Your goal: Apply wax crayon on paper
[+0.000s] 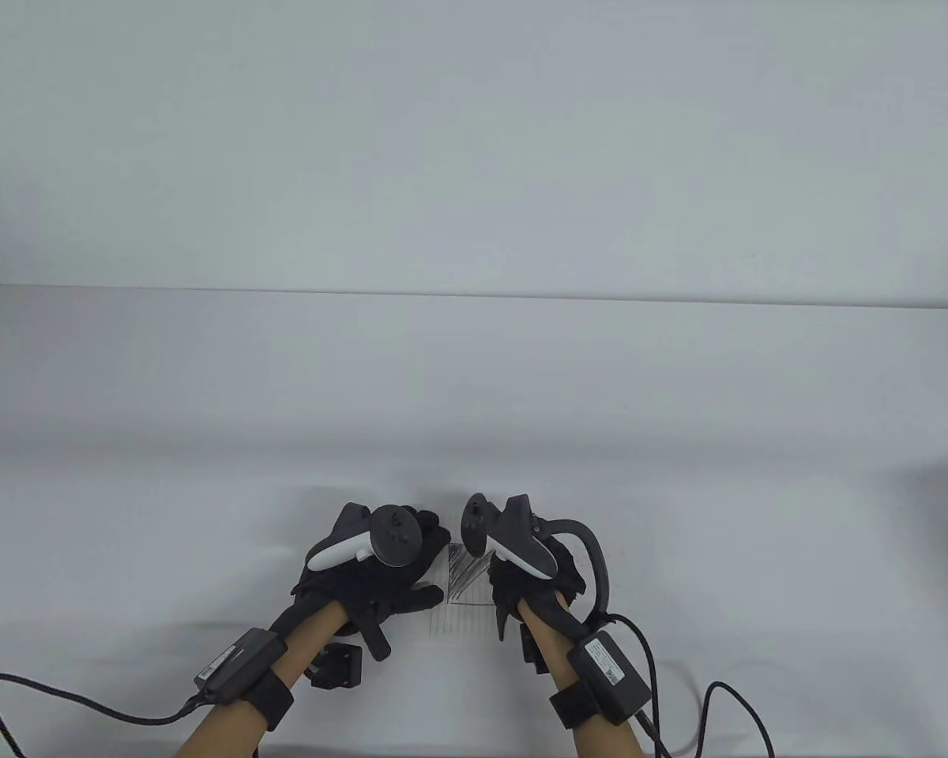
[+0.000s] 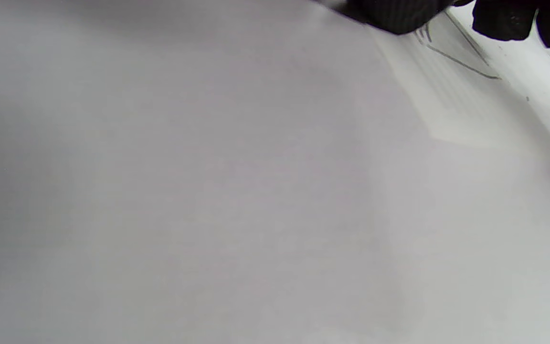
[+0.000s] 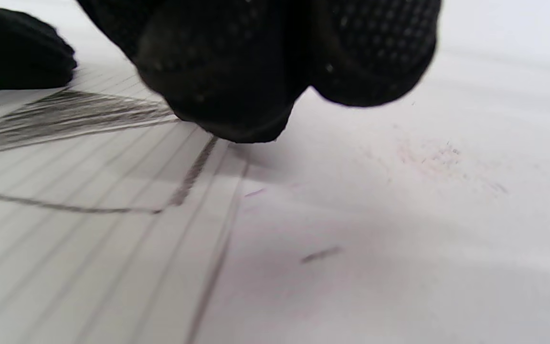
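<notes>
A small lined paper [image 1: 462,612] lies on the white table between my hands, with a black crayon outline and a shaded patch [image 1: 466,570] in its upper part. My left hand [image 1: 395,580] rests flat on the paper's left side, fingers spread. My right hand [image 1: 513,588] is at the paper's right edge. In the right wrist view its fingertips [image 3: 361,57] are bunched together around a dark blunt crayon tip [image 3: 241,131], which touches the paper [image 3: 89,248] at the end of the shading [image 3: 74,114]. The rest of the crayon is hidden. The left wrist view shows the paper [image 2: 456,95] at top right.
A small black block [image 1: 336,665] lies on the table next to my left wrist. Cables [image 1: 727,695] trail from both wrists toward the front edge. Faint crayon crumbs [image 3: 432,157] lie on the table right of the paper. The table's far edge [image 1: 474,294] runs across the middle.
</notes>
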`<state>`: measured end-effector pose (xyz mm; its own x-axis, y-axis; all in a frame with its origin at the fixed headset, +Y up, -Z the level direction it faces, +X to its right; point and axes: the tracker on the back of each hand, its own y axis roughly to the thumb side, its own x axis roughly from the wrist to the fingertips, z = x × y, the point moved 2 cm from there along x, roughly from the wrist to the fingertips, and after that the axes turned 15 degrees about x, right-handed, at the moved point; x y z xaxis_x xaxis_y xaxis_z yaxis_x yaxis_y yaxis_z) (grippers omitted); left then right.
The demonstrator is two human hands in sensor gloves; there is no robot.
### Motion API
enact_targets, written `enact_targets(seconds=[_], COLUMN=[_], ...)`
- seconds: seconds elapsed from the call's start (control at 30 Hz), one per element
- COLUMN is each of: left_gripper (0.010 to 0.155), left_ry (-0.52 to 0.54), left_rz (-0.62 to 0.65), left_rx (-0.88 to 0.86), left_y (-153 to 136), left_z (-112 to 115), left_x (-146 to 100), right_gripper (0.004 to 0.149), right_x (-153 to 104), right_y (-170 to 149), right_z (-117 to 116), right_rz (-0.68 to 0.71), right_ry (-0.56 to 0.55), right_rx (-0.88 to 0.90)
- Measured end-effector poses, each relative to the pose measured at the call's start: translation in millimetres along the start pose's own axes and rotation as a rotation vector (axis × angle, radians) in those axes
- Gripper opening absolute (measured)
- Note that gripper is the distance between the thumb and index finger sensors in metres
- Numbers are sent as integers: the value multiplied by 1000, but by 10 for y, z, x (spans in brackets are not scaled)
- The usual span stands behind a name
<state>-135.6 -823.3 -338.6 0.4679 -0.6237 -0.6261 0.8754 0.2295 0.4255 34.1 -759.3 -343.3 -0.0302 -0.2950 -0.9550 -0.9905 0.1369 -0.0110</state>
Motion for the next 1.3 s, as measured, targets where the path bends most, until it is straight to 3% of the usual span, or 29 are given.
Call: enact_targets(seconds=[0.03, 0.1, 0.17, 0.33, 0.43, 0.5, 0.53, 0.57, 0.63, 0.7, 0.8, 0.87, 0.9, 1.03, 1.1, 1.17, 1.2, 1.27, 1.3], left_gripper=[78, 78, 78, 78, 78, 78, 78, 78, 78, 78, 78, 78, 78, 78, 78, 78, 78, 78, 78], left_ry=[0, -1, 0, 2, 4, 3, 2, 2, 3, 3, 2, 1, 1, 3, 1, 2, 0, 1, 1], left_rz=[0, 0, 0, 0, 1, 1, 1, 2, 1, 0, 2, 2, 2, 1, 1, 2, 2, 3, 3], left_rx=[0, 1, -1, 1, 0, -1, 0, -1, 0, 3, -1, -1, -2, 2, 0, 0, -1, -3, -2], left_y=[0, 0, 0, 1, 2, 3, 3, 3, 4, 5, 5, 5, 5, 7, 7, 7, 7, 8, 7], left_z=[0, 0, 2, -1, 1, 1, 2, 1, 0, 0, 1, 1, 1, 0, 0, 1, 0, 1, 1], left_x=[0, -1, -1, -2, -2, -2, -2, -2, -3, -3, -3, -3, -3, -4, -3, -4, -3, -4, -5], right_gripper=[37, 39, 40, 37, 37, 38, 39, 39, 38, 37, 37, 39, 39, 36, 37, 40, 41, 41, 42], right_x=[-34, -124, -174, 38, 40, -25, -43, -46, 13, 61, 2, -27, -29, 56, 40, -39, -98, -168, -170], right_y=[41, 195, 304, 6, -32, 73, 126, 124, 47, -55, -9, 83, 90, -66, -57, 55, 150, 272, 289], right_z=[-9, -78, -176, 7, 28, -20, -81, -90, -19, 20, 22, -42, -78, 11, 9, -20, -54, -147, -134], right_rz=[33, 179, 187, -10, 12, 156, 158, 117, 66, -7, 69, 177, 149, 14, 16, 116, 186, 202, 189], right_ry=[11, 180, 383, 59, -31, 93, 217, 231, 62, -28, -51, 145, 198, -28, -105, -29, 98, 331, 285], right_rx=[1, 92, 192, 37, 13, 102, 185, 184, 67, 14, 37, 185, 222, 43, 19, 39, 113, 217, 190])
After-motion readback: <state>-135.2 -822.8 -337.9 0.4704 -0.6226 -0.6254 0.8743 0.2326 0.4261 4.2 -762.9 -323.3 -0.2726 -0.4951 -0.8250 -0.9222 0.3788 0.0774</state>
